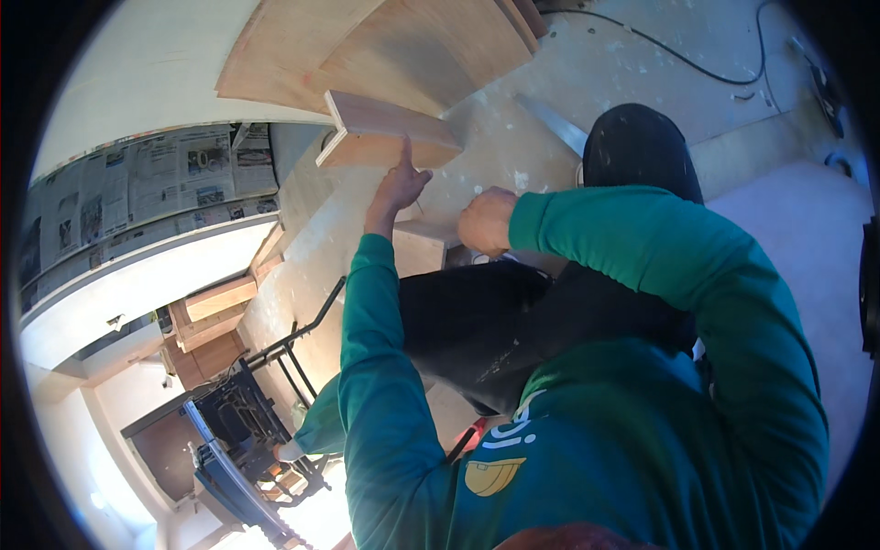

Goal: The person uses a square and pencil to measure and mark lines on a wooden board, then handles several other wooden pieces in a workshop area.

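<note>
My left hand reaches forward with its index finger stretched out and its thumb apart. The fingertip is at the face of a short wooden board, and I cannot tell whether it touches. Nothing shows in that hand. Right of it, my right hand is closed in a fist above my bent leg. What it holds, if anything, is hidden. Below my hands stands a pale wooden piece, partly covered by my dark trousers.
Large plywood panels stand at the far side. A flat metal blade lies by my knee. A black cable runs across the floor. Newspaper covers a surface at left. A co-worker's green sleeve shows beside a dark machine.
</note>
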Tool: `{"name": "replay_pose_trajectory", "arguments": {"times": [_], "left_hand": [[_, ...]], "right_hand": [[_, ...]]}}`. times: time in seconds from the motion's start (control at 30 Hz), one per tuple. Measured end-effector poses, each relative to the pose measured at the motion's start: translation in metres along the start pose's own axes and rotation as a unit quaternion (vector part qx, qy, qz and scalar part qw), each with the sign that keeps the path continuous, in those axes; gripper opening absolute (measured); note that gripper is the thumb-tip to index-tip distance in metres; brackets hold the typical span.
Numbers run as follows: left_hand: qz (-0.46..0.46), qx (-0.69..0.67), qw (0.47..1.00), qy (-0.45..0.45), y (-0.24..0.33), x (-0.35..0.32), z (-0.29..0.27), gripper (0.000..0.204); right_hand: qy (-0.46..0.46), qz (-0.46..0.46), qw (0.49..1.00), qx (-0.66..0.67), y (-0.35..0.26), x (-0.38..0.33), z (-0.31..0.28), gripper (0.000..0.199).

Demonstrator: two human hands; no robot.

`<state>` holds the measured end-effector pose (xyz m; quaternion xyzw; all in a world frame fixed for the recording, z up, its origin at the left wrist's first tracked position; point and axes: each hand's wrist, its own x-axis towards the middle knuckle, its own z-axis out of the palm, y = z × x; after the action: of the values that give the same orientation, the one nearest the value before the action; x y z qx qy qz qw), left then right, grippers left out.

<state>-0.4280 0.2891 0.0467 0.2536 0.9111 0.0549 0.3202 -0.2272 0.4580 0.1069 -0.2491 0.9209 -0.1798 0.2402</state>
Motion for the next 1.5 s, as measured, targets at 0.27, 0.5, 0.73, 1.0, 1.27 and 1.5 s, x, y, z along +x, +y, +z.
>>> {"name": "replay_pose_trajectory", "arguments": {"times": [0.27, 0.5, 0.73, 1.0, 1.27, 1.5], "left_hand": [[0.000, 0.008, 1.000, 0.003, 0.004, 0.002, -0.003, 0.100], [-0.021, -0.019, 1.000, -0.001, 0.000, 0.000, -0.002, 0.095], [-0.035, -0.033, 0.999, -0.011, 0.020, -0.016, -0.014, 0.083], [0.022, -0.054, 0.848, 0.527, 0.093, -0.087, -0.092, 0.044], [-0.016, 0.033, 0.819, 0.572, 0.007, -0.026, -0.080, 0.034], [0.092, -0.106, 0.818, 0.557, -0.045, -0.009, -0.077, 0.033]], "right_hand": [[0.005, -0.006, 1.000, -0.013, -0.004, -0.006, -0.009, 0.022], [0.015, -0.032, 0.999, -0.040, -0.031, 0.002, -0.018, 0.027], [-0.030, -0.138, 0.989, -0.036, -0.067, 0.002, -0.030, 0.017], [0.040, -0.028, 0.998, -0.036, -0.038, -0.013, -0.051, 0.022], [-0.009, -0.068, 0.997, -0.022, -0.035, -0.007, -0.046, 0.026], [-0.016, -0.008, 0.999, -0.049, -0.012, -0.017, -0.057, 0.030]]}}
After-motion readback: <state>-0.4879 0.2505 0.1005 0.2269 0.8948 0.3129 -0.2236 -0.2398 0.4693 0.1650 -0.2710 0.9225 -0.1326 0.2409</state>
